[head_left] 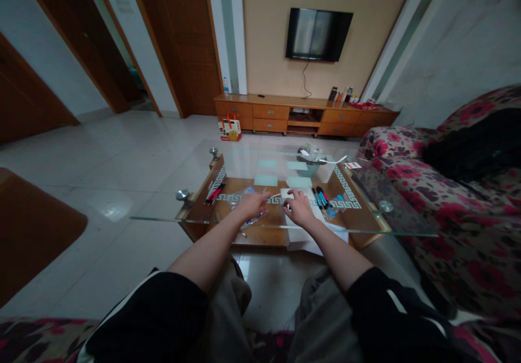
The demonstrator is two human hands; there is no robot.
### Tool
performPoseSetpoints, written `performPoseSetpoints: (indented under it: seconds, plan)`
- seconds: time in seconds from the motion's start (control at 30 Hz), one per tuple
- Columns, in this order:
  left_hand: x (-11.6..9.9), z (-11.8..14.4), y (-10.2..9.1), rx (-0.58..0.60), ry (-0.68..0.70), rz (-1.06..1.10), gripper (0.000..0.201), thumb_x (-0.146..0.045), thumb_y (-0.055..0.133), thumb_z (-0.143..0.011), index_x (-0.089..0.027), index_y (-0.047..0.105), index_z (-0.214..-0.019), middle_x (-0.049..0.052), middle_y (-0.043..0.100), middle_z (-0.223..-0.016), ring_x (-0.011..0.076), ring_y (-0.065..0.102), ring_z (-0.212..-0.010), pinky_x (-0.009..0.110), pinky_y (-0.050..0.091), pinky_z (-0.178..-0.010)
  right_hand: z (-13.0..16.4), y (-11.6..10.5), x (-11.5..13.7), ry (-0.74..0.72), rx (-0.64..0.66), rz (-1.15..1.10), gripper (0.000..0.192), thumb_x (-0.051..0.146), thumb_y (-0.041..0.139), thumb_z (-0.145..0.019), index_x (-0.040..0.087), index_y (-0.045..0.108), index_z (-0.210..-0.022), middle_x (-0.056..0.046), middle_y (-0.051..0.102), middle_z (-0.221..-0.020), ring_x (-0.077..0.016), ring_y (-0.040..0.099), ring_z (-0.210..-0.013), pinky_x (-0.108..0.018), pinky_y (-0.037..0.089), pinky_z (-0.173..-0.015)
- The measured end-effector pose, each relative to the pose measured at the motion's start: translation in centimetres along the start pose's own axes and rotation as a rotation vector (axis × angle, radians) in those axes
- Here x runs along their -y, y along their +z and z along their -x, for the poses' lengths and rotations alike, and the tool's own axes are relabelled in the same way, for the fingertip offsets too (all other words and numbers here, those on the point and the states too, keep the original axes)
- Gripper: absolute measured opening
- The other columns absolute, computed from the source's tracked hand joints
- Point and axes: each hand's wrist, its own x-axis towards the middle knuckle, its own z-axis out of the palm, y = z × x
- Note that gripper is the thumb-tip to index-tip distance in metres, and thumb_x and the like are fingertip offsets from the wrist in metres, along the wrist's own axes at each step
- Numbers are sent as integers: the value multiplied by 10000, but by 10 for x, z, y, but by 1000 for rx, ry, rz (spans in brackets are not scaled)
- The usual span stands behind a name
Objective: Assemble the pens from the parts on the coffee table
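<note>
Steady the thin stick (275, 195), pinched by the left hand (254, 205), above the glass counter (266, 180). Align the curled right hand (300, 209) opposite its tip (whether it grips anything cannot be told).

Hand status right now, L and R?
Left hand: closed, fingertips pinching a thin stick-like item.
Right hand: fingers curled above the glass table; whether it holds anything cannot be told.
</note>
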Motion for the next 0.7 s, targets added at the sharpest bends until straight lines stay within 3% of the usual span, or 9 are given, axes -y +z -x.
performPoseSetpoints:
  seconds: [0.37,0.7]
  plan:
    - [0,0,1,18,93,79,396,-272,494,-969,-308,535,-1361,55,709,-1143,216,666,-1042,295,485,-900,-7,-6,-17,86,-287,-309,203,319,572,-927,194,729,-954,-118,538,-1169,-268,502,-1121,-414,369,-1028]
    - [-4,-1,0,10,212,139,422,-191,478,-961,-281,544,-1368,72,702,-1160,213,668,-1031,277,483,-871,-6,-15,-21,60,-187,-419,238,368,589,-928,199,752,-888,-110,572,-1143,-257,532,-1136,-419,375,-1045]
